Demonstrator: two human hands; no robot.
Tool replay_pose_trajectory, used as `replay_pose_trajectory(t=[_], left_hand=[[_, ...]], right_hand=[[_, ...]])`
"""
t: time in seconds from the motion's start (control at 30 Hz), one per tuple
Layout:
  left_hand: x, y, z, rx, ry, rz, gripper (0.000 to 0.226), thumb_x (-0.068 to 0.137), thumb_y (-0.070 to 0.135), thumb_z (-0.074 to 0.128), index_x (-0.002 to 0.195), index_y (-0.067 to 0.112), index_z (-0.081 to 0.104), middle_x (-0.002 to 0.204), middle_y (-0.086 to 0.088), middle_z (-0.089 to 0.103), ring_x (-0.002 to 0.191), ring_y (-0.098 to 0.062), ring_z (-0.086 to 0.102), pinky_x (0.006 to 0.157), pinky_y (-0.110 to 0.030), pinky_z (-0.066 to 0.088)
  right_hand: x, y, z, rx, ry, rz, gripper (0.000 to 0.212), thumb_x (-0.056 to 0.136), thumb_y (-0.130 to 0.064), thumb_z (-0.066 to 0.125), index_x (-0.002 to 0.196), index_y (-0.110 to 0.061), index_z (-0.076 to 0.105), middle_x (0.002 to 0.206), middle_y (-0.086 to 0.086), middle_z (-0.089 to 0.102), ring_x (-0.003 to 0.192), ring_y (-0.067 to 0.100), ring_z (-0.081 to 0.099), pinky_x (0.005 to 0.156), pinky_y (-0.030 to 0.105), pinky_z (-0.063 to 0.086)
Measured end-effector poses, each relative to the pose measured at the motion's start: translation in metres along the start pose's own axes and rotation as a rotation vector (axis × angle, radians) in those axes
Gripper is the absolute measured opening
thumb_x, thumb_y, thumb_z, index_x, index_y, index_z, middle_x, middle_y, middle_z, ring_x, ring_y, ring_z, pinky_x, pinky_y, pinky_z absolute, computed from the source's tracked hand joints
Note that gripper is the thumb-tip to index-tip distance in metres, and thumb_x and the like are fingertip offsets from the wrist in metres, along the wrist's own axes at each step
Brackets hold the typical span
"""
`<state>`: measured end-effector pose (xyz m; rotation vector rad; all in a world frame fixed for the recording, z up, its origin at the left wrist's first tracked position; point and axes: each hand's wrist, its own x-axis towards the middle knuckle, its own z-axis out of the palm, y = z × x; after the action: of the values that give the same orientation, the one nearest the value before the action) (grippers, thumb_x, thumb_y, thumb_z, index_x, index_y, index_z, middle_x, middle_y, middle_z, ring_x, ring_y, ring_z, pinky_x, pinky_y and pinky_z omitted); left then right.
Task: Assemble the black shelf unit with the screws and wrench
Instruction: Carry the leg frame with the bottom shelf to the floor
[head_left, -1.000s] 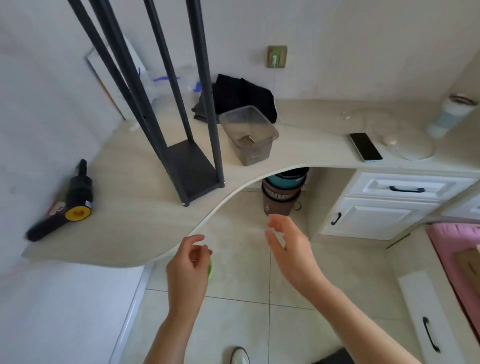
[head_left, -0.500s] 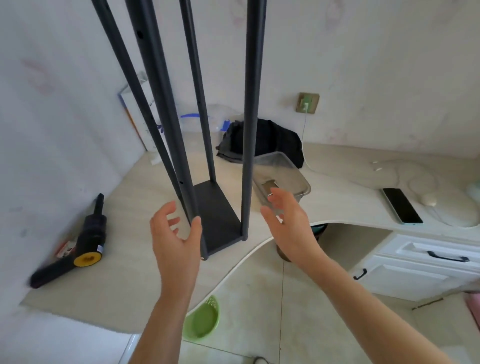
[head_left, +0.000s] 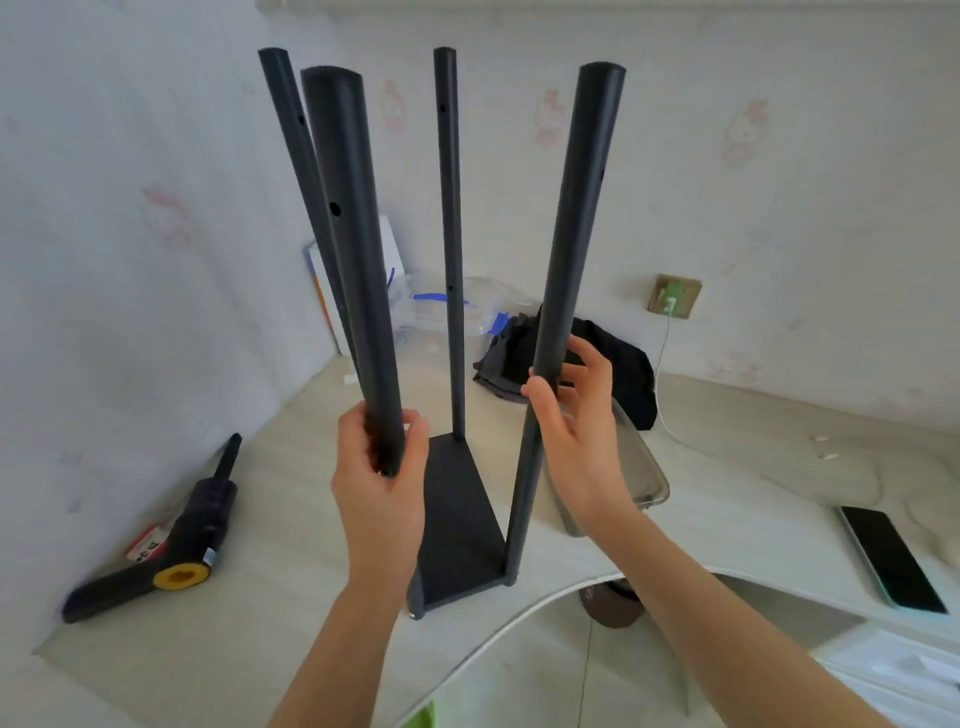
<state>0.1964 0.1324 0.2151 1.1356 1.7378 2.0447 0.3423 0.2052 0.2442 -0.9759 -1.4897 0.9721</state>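
The black shelf unit (head_left: 460, 525) stands upright on the pale desk (head_left: 270, 519): one black bottom panel with several tall black posts rising from its corners. My left hand (head_left: 379, 488) grips the near left post (head_left: 348, 249) low down. My right hand (head_left: 576, 431) wraps round the near right post (head_left: 576, 228), thumb in front and fingers behind. Screw holes show in the posts. No screws or wrench are visible.
A black and yellow handheld tool (head_left: 171, 545) lies at the desk's left. A clear plastic bin (head_left: 641, 467) sits right of the shelf, a black cloth (head_left: 623, 358) and clear lidded boxes (head_left: 441, 312) behind it. A phone (head_left: 891, 556) lies at the right. Drawers (head_left: 893, 670) stand below.
Both hands rose from below the desk edge and took hold of the two near posts. The view tilted up, so the post tops now show.
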Motion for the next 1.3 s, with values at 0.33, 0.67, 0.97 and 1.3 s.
replay_pose_trajectory(t=[0.33,0.67,0.97,1.3], left_hand=[[0.02,0.001,0.005,-0.049,-0.066,0.031,0.008,0.095,0.027,0.064,0.09,0.028,0.057,0.068,-0.005,0.055,0.05,-0.011,0.053,0.05,-0.018,0.049],[0.034,0.009,0.009,0.013,-0.019,0.01,0.021,0.096,0.03,0.063,0.078,0.029,0.052,0.067,-0.021,0.043,0.058,-0.043,0.046,0.049,-0.05,0.045],[0.06,0.041,0.005,-0.018,-0.043,0.035,0.026,0.096,0.028,0.064,0.073,0.028,0.051,0.062,-0.015,0.043,0.056,-0.042,0.046,0.047,-0.05,0.045],[0.058,0.069,-0.03,-0.236,-0.301,-0.061,0.023,0.097,0.023,0.063,0.082,0.009,0.051,0.06,-0.006,0.042,0.047,-0.016,0.04,0.044,-0.031,0.037]], right_hand=[[0.022,0.012,0.011,0.071,-0.004,-0.052,0.049,0.089,-0.049,0.048,0.127,-0.02,0.04,0.085,-0.005,0.056,0.072,0.008,0.056,0.069,0.021,0.049],[0.03,0.008,0.02,0.081,0.022,-0.103,0.022,0.093,-0.048,0.044,0.101,-0.028,0.048,0.071,-0.007,0.053,0.061,0.009,0.049,0.059,0.018,0.046],[0.037,-0.033,0.024,0.111,0.084,-0.08,0.008,0.102,-0.027,0.048,0.094,-0.026,0.049,0.072,0.007,0.053,0.057,0.016,0.047,0.05,0.022,0.043],[-0.009,-0.085,0.026,0.075,0.237,-0.039,0.014,0.103,-0.024,0.048,0.091,-0.016,0.047,0.072,0.01,0.048,0.054,0.013,0.041,0.047,0.021,0.039]])
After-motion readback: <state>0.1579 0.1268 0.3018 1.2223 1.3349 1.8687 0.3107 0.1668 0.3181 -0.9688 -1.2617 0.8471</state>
